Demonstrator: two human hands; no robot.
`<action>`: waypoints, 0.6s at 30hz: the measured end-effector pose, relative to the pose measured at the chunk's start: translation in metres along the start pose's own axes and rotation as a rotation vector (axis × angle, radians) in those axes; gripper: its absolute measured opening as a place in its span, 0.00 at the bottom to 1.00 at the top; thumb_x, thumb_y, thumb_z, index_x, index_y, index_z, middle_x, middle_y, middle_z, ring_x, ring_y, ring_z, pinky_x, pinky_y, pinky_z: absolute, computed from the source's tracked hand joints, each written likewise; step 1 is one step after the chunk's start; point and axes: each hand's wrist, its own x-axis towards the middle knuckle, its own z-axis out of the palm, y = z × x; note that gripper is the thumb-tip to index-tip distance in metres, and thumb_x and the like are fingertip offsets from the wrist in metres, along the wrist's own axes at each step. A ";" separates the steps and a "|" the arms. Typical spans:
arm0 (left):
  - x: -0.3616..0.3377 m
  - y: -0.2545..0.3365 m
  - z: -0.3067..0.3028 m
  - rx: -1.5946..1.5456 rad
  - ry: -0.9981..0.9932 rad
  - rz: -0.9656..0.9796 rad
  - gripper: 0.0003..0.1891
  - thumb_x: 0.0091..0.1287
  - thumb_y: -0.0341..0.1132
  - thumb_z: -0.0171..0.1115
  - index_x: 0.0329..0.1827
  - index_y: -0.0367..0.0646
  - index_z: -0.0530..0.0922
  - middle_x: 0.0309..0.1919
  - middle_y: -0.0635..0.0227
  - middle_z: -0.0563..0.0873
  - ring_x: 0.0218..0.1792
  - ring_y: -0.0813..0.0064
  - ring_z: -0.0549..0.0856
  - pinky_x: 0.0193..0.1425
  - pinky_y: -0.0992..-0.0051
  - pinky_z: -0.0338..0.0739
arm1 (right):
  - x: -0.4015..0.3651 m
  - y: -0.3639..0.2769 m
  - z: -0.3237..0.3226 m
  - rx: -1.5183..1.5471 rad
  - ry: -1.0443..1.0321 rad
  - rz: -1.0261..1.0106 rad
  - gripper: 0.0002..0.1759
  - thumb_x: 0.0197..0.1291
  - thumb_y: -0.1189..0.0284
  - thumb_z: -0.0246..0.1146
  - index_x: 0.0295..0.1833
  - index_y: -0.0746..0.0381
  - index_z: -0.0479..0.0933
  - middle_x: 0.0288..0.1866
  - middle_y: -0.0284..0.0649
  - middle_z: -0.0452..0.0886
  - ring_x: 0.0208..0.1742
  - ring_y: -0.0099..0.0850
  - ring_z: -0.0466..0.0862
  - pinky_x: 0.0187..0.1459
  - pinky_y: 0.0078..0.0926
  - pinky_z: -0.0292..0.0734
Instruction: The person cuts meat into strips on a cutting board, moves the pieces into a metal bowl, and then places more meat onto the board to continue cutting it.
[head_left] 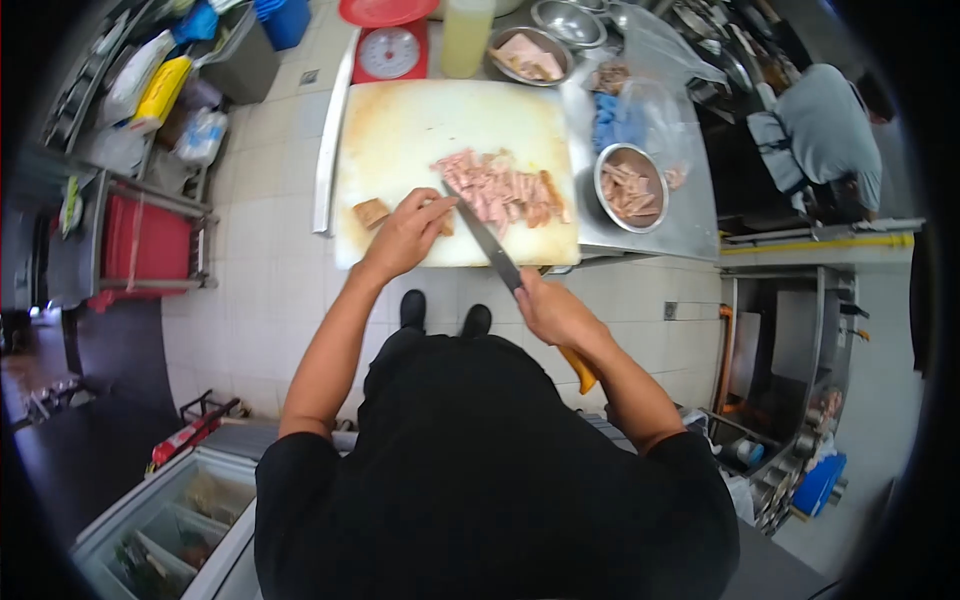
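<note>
My right hand (560, 312) is wrapped around the yellow handle (580, 370) of a long kitchen knife (488, 240). The blade points up and left across the cutting board (390, 130), its tip by the chopped meat (500, 190). My left hand (408, 232) has its fingers bent and pressed on a small piece of meat (447, 226), mostly hidden beneath them, just left of the blade. Beside that wrist lies a browned chunk of meat (370, 212). The chopped meat is pink strips and bits, spread over the board's right half.
Right of the board stands a steel bowl (631, 188) of cut meat strips. Behind the board are a red scale (390, 52), a container of yellowish liquid (466, 38) and another meat bowl (530, 56). A person in grey (828, 135) bends at the far right.
</note>
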 end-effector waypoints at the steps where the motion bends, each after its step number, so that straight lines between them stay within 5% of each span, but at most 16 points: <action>1: 0.002 0.000 -0.003 0.055 -0.075 -0.024 0.20 0.67 0.21 0.59 0.62 0.43 0.81 0.51 0.57 0.80 0.49 0.57 0.83 0.55 0.65 0.79 | 0.000 0.003 0.001 -0.010 0.011 -0.016 0.15 0.74 0.67 0.50 0.51 0.71 0.65 0.33 0.68 0.81 0.37 0.66 0.82 0.43 0.60 0.75; 5: 0.011 -0.004 -0.014 0.151 -0.233 0.104 0.19 0.66 0.21 0.59 0.60 0.41 0.82 0.48 0.58 0.80 0.51 0.56 0.82 0.57 0.64 0.77 | -0.003 -0.001 -0.005 -0.011 -0.008 0.008 0.15 0.73 0.69 0.50 0.50 0.73 0.66 0.35 0.69 0.81 0.39 0.66 0.83 0.46 0.60 0.76; 10: 0.016 0.001 -0.024 0.059 -0.264 0.022 0.09 0.67 0.22 0.61 0.48 0.38 0.80 0.45 0.59 0.79 0.49 0.58 0.81 0.53 0.64 0.77 | -0.008 -0.001 -0.002 0.011 -0.046 0.001 0.15 0.74 0.68 0.50 0.50 0.72 0.65 0.34 0.67 0.82 0.38 0.66 0.83 0.45 0.60 0.75; 18: -0.011 -0.015 -0.003 -0.042 0.075 -0.013 0.07 0.67 0.21 0.64 0.46 0.35 0.81 0.46 0.58 0.81 0.46 0.63 0.85 0.48 0.70 0.81 | -0.013 -0.018 -0.001 0.018 -0.076 -0.060 0.15 0.75 0.66 0.50 0.49 0.71 0.64 0.32 0.69 0.80 0.36 0.67 0.82 0.43 0.60 0.75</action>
